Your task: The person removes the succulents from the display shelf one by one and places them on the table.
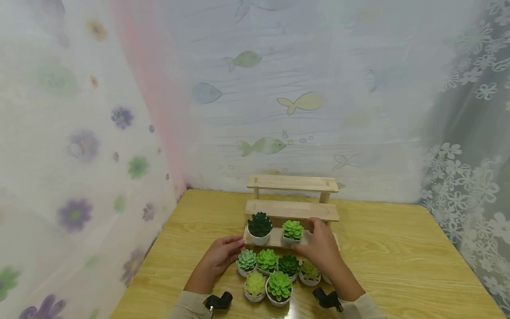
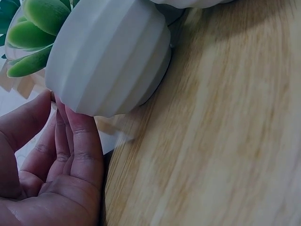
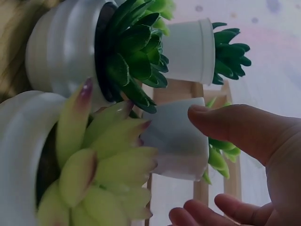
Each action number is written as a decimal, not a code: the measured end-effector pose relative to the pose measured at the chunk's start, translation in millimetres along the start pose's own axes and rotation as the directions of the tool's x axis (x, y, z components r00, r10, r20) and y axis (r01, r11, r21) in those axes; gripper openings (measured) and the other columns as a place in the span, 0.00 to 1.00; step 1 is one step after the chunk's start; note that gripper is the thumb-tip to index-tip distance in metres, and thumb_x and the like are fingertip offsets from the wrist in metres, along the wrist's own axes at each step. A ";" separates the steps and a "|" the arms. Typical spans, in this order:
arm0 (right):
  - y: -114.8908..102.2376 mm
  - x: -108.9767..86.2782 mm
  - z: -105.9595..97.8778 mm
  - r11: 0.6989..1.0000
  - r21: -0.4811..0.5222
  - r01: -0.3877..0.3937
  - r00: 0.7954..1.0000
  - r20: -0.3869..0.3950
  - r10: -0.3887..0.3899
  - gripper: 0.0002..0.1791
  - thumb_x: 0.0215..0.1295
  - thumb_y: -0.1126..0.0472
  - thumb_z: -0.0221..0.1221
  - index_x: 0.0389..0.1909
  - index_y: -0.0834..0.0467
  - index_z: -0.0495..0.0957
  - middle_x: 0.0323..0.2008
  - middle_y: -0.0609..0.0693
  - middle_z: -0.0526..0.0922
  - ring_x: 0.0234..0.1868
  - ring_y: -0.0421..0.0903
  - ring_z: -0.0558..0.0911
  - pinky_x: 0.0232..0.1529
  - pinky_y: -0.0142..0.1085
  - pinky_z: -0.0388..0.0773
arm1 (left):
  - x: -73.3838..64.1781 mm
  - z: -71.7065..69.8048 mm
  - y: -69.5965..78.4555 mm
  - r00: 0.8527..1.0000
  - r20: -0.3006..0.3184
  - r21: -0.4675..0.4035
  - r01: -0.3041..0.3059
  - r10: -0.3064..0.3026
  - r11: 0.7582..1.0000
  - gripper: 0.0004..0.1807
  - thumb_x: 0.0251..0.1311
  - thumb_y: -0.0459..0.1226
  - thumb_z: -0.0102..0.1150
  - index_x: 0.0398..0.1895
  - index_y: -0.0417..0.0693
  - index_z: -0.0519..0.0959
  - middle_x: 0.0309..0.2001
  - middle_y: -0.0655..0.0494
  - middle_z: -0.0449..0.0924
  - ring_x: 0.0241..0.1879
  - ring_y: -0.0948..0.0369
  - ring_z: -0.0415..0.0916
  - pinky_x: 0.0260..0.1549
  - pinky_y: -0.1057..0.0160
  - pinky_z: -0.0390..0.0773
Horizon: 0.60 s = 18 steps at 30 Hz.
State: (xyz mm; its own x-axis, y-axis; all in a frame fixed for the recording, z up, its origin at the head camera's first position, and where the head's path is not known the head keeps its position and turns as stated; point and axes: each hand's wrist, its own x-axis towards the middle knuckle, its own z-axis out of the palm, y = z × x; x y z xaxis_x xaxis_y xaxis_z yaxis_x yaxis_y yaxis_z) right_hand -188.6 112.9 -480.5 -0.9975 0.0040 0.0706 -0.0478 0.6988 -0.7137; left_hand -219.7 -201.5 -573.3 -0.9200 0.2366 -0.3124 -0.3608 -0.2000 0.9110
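Note:
A three-tier wooden plant stand (image 1: 292,210) stands on the table. Its lowest board carries a dark green succulent (image 1: 260,225) in a white pot and a bright green succulent (image 1: 293,230) in a white pot. At the board's left end, my left hand (image 1: 224,254) pinches the edge between thumb and fingers; a ribbed white pot (image 2: 110,56) partly hides the fingertips in the left wrist view. My right hand (image 1: 322,246) is beside the bright green succulent, its thumb (image 3: 225,120) right at the pot (image 3: 176,139) and its other fingers spread apart from it.
In front of the stand, between my forearms, several potted succulents (image 1: 279,285) are grouped closely, including a yellow-green one (image 1: 255,284) and one with reddish tips (image 3: 103,174). The wood-grain table (image 1: 398,257) meets a fish-patterned curtain (image 1: 303,66) behind.

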 end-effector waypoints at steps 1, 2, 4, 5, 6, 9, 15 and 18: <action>-0.3 1.3 0.8 1.000 0.000 -0.001 1.000 0.000 0.001 0.50 0.51 0.54 0.80 0.71 0.65 0.65 0.65 0.64 0.76 0.65 0.63 0.77 0.60 0.58 0.79 | 0.6 -0.1 0.5 1.000 0.000 0.001 0.000 0.000 1.000 0.23 0.73 0.37 0.61 0.66 0.34 0.75 0.42 0.56 0.89 0.41 0.64 0.84 0.41 0.67 0.84; -0.8 2.6 1.6 1.000 0.000 -0.003 1.000 0.002 0.003 0.50 0.51 0.54 0.80 0.71 0.65 0.65 0.65 0.64 0.77 0.65 0.63 0.77 0.60 0.57 0.79 | 1.1 -0.2 1.0 1.000 0.000 0.001 0.000 0.000 1.000 0.23 0.73 0.37 0.62 0.66 0.34 0.75 0.42 0.56 0.89 0.41 0.64 0.84 0.41 0.67 0.84; -1.6 5.0 3.4 1.000 0.000 -0.007 1.000 0.006 0.007 0.48 0.51 0.54 0.80 0.69 0.64 0.66 0.64 0.63 0.78 0.64 0.62 0.78 0.58 0.57 0.80 | 1.9 -0.5 1.6 1.000 0.003 0.000 -0.001 0.001 1.000 0.23 0.73 0.37 0.62 0.65 0.34 0.76 0.42 0.56 0.89 0.42 0.64 0.84 0.41 0.67 0.84; -1.8 6.0 4.4 1.000 0.005 -0.010 1.000 0.009 0.010 0.47 0.51 0.55 0.80 0.69 0.64 0.67 0.64 0.63 0.78 0.64 0.62 0.78 0.58 0.57 0.80 | 2.1 -0.8 1.5 1.000 0.006 0.000 -0.001 0.001 1.000 0.23 0.73 0.37 0.62 0.65 0.35 0.76 0.42 0.56 0.89 0.42 0.64 0.84 0.41 0.67 0.84; -2.1 6.7 5.3 1.000 0.009 -0.014 1.000 0.014 0.014 0.46 0.51 0.55 0.80 0.68 0.64 0.67 0.64 0.62 0.78 0.63 0.62 0.79 0.57 0.56 0.81 | 2.4 -1.1 1.4 1.000 0.007 -0.003 0.003 -0.003 1.000 0.22 0.73 0.37 0.62 0.65 0.35 0.76 0.41 0.56 0.88 0.42 0.64 0.84 0.41 0.67 0.84; -2.8 8.1 8.1 1.000 0.010 -0.026 0.999 0.027 0.025 0.45 0.52 0.55 0.80 0.67 0.62 0.69 0.63 0.60 0.79 0.61 0.60 0.80 0.54 0.55 0.82 | 2.4 -2.1 0.2 1.000 0.013 -0.009 0.010 -0.010 1.000 0.22 0.74 0.37 0.61 0.65 0.35 0.76 0.41 0.56 0.88 0.41 0.64 0.84 0.41 0.67 0.84; -3.3 11.8 12.3 0.999 -0.013 -0.032 0.998 0.051 0.033 0.45 0.52 0.56 0.80 0.69 0.62 0.69 0.64 0.61 0.79 0.57 0.58 0.82 0.48 0.51 0.84 | 1.4 -3.2 -1.3 1.000 0.021 -0.016 0.009 -0.009 1.000 0.22 0.74 0.37 0.61 0.66 0.35 0.75 0.42 0.56 0.89 0.42 0.64 0.85 0.41 0.67 0.85; -3.3 13.4 13.2 0.999 -0.027 -0.032 0.998 0.059 0.033 0.45 0.52 0.57 0.79 0.70 0.63 0.70 0.64 0.62 0.79 0.55 0.58 0.83 0.46 0.50 0.84 | 1.2 -2.3 0.0 1.000 0.022 -0.016 0.013 -0.012 1.000 0.23 0.73 0.37 0.61 0.66 0.35 0.75 0.42 0.55 0.89 0.42 0.64 0.85 0.42 0.67 0.85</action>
State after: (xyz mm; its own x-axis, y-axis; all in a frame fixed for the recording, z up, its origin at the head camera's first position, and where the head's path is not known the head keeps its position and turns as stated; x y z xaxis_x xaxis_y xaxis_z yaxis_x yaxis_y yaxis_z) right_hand -202.5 101.2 -486.4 -0.9999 -0.0153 0.0056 -0.0148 0.7172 -0.6967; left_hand -221.2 -203.5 -574.3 -0.9119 0.2594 -0.3179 -0.3749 -0.2121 0.9025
